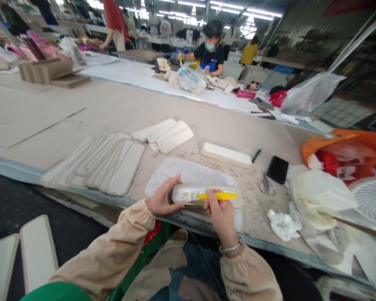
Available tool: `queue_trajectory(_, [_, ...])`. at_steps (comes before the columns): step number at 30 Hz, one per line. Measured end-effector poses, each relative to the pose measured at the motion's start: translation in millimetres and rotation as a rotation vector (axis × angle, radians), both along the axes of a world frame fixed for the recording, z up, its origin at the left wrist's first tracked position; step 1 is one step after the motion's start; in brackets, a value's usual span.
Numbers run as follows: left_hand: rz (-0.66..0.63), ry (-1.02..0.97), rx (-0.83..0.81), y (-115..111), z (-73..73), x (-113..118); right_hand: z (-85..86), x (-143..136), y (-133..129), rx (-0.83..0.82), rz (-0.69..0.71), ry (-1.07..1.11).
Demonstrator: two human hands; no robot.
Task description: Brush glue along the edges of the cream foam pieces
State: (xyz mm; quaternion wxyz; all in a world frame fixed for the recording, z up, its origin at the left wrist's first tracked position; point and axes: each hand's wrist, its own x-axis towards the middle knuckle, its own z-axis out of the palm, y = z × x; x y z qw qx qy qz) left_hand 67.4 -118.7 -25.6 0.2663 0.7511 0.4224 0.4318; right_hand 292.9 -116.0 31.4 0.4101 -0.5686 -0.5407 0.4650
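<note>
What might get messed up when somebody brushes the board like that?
The left hand is at the end of the board, close to the bristles, so its fingers might get smeared. The board is near the edge of the table, so a hard push could tip it. The right hand might brush too far, and the brush could dirty the white sheet underneath.

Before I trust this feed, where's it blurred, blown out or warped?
Head view: the brush handle reads clearly, but its bristles blend into the whitish coating on the strip; head view: ceiling lights are blown out; head view: the upper-right background is dim and smeared; head view: the fan looks stretched at the right edge, probably lens distortion.
</note>
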Motion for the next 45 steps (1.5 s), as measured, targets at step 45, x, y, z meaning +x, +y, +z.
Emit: queue_trajectory(45, [0.010, 0.068, -0.006, 0, 4.9, 0, 3.1, 39, 21, 0.095, -0.127, -0.214])
